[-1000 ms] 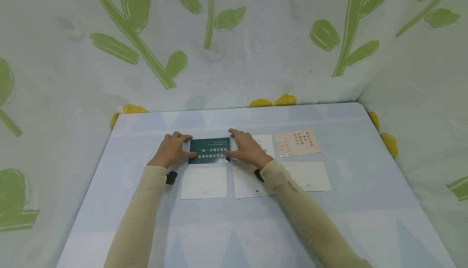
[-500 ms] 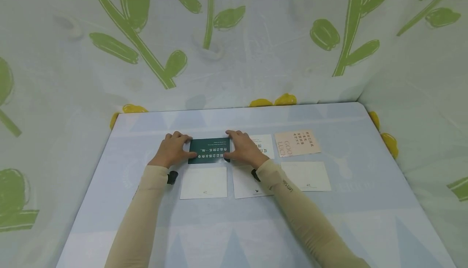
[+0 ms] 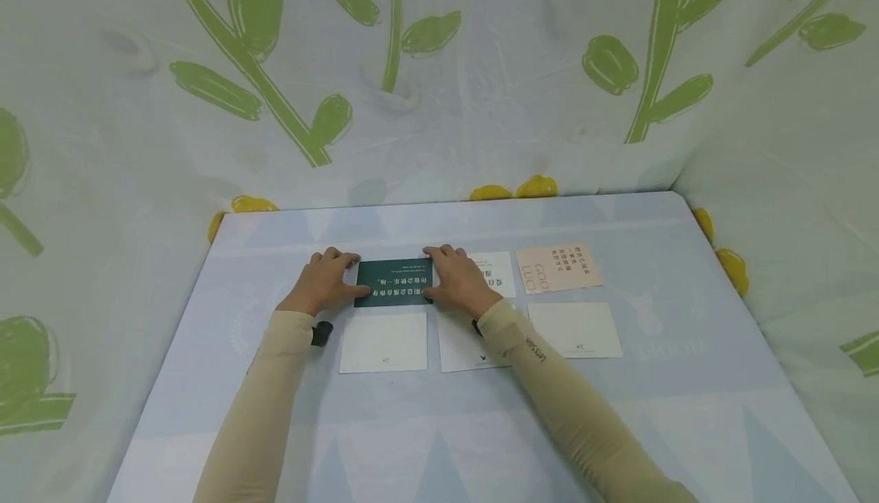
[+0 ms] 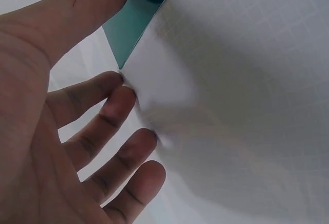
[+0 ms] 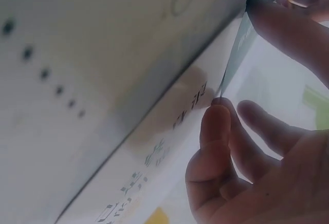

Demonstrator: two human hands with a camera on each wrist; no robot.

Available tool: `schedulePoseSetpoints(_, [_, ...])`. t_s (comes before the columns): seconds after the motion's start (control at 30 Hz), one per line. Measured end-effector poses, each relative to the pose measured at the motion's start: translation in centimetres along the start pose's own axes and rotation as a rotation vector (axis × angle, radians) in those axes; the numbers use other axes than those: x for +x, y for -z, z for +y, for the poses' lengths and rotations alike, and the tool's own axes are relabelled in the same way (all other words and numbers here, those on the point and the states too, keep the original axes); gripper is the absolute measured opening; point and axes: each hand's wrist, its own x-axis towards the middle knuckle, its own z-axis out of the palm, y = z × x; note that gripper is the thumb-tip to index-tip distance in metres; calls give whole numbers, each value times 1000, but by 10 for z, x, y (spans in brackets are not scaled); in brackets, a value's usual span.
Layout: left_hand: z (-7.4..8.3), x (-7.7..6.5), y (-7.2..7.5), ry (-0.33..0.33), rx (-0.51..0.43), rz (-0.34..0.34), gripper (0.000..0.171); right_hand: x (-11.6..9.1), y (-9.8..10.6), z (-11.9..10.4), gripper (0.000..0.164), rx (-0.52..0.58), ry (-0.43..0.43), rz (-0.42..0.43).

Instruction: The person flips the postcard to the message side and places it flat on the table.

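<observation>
A dark green card with pale printed characters lies between my two hands. My left hand is at its left end; the thumb reaches onto the card and the fingertips rest around its far left corner. In the left wrist view these fingers are spread and only slightly bent. My right hand touches the right end, its thumb at the card's edge and its index fingertip by the far corner. Under and behind that hand, a white printed card is partly covered.
To the right lies a pink card reading "GOOD LUCK" in part. Nearer are a white card at left, another white card partly under the right wrist, and a third white card. The pale blue table meets leaf-patterned cloth.
My right hand and forearm have shifted slightly left, uncovering more of the white printed card and the white card at right. My left hand and the green card stay nearly in place.
</observation>
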Motion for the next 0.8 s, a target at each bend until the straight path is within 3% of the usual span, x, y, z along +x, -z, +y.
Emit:
schedulePoseSetpoints(0.33, [-4,1,-5,-24,-12,39,70,-3,-1,-2,80,-7,43,59])
schedulePoseSetpoints(0.47, [-6,-3,-6,-20,-100,60,66,-4,-1,-3,80,-11,58,82])
schedulePoseSetpoints(0.8, [-12,-10,-12,24,-348,35,60,-7,-2,-5,81,-17,71,118])
